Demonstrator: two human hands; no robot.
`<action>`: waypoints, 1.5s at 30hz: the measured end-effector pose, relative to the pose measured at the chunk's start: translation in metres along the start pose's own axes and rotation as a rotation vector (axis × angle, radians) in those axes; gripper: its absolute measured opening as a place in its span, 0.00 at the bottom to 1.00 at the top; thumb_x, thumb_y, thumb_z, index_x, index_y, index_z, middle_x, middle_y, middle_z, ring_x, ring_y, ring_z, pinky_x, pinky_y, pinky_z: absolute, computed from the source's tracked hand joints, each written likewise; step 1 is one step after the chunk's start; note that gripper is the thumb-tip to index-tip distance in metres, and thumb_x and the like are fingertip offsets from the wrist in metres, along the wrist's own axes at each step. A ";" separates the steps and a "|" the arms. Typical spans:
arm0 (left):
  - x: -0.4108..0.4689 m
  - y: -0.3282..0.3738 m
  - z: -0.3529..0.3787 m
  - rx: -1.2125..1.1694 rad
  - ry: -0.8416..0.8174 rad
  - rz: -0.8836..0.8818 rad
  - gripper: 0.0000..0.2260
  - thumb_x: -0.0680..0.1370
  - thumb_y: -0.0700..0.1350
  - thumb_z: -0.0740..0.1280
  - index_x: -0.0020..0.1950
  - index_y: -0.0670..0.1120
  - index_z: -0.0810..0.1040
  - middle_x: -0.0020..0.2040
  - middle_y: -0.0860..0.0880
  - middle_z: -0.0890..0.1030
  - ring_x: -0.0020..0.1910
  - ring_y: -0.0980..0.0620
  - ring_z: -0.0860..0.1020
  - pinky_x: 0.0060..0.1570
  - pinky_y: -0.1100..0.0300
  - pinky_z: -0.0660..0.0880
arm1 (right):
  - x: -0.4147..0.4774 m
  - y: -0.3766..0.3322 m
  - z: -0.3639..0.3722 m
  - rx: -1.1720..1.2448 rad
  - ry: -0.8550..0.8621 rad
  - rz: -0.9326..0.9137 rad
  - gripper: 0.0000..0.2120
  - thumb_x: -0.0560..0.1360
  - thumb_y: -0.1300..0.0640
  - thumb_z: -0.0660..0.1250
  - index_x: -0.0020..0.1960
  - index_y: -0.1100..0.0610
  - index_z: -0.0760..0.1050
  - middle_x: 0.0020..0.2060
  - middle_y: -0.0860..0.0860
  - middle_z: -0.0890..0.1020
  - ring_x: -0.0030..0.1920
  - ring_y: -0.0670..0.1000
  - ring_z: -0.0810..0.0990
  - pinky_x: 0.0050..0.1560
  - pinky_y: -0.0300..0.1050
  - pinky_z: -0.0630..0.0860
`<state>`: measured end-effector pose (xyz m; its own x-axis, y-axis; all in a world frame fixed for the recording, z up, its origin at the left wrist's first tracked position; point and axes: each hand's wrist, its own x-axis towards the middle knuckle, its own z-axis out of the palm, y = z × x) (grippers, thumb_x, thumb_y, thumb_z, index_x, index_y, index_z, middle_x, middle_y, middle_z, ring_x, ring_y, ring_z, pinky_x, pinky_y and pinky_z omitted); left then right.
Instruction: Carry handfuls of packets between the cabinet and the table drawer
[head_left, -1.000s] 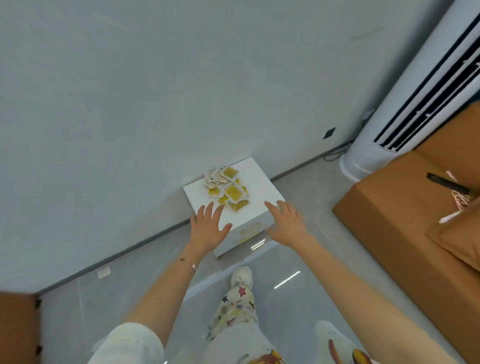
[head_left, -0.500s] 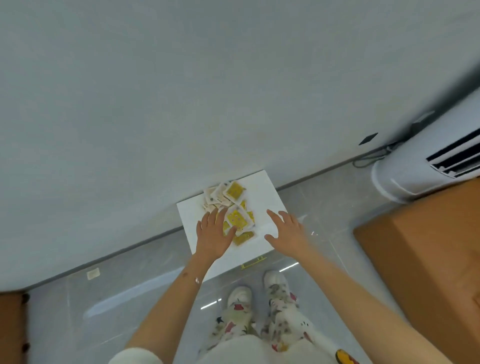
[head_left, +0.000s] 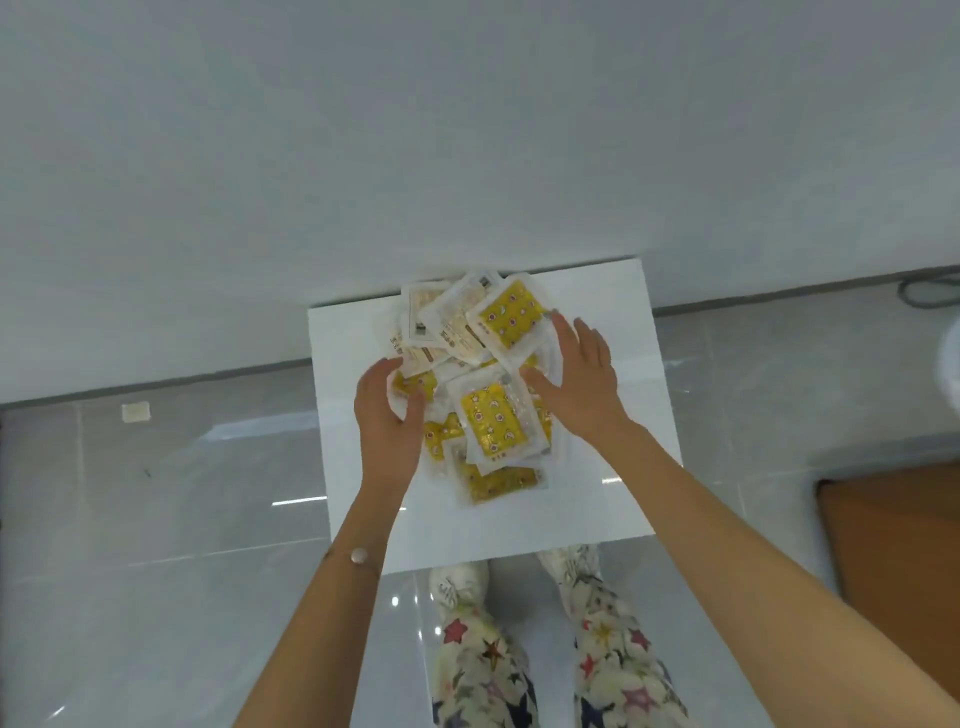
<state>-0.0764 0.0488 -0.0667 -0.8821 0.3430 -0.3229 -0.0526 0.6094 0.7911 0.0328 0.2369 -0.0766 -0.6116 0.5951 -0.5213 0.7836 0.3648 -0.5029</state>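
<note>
A loose pile of several flat packets (head_left: 491, 421), yellow and white in clear wrappers, lies on the white top of a low cabinet (head_left: 597, 499) against the wall. My left hand (head_left: 387, 426) is at the pile's left edge, its fingers and thumb curled around a yellow packet (head_left: 414, 385). At the pile's right side my right hand (head_left: 582, 389) lies with straight fingers on the packets, its thumb reaching toward the middle one.
Glossy grey floor tiles surround the cabinet. A brown piece of furniture (head_left: 893, 545) stands at the right, with a white appliance base (head_left: 951, 364) and a dark cable (head_left: 930, 291) near the wall. A small white scrap (head_left: 136, 412) lies on the floor at the left.
The view has come closer and now looks straight down on the cabinet. Both hands moved from its front edge forward onto the pile, and the left hand has curled on a packet.
</note>
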 end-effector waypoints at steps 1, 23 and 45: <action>0.006 0.004 0.002 -0.048 0.030 -0.033 0.18 0.78 0.43 0.66 0.67 0.49 0.69 0.64 0.56 0.69 0.66 0.53 0.68 0.66 0.55 0.67 | 0.009 -0.002 0.001 -0.001 -0.008 0.007 0.38 0.77 0.40 0.61 0.79 0.48 0.45 0.78 0.55 0.49 0.78 0.57 0.45 0.75 0.55 0.47; 0.057 0.017 0.026 -0.294 0.119 -0.237 0.08 0.76 0.41 0.69 0.41 0.52 0.73 0.44 0.51 0.81 0.42 0.54 0.80 0.43 0.59 0.78 | 0.061 -0.052 0.015 0.133 -0.101 0.112 0.44 0.64 0.41 0.76 0.72 0.51 0.60 0.67 0.54 0.63 0.69 0.56 0.62 0.67 0.54 0.63; -0.020 0.022 -0.055 -0.556 0.163 -0.265 0.13 0.79 0.39 0.66 0.60 0.50 0.67 0.58 0.45 0.79 0.53 0.48 0.82 0.43 0.51 0.82 | -0.036 -0.031 -0.013 0.860 -0.018 0.224 0.16 0.74 0.62 0.70 0.58 0.54 0.68 0.51 0.50 0.80 0.50 0.48 0.81 0.50 0.43 0.79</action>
<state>-0.0857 0.0159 -0.0144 -0.8634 0.0914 -0.4962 -0.4755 0.1813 0.8608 0.0314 0.2133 -0.0333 -0.4615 0.5738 -0.6766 0.5366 -0.4268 -0.7280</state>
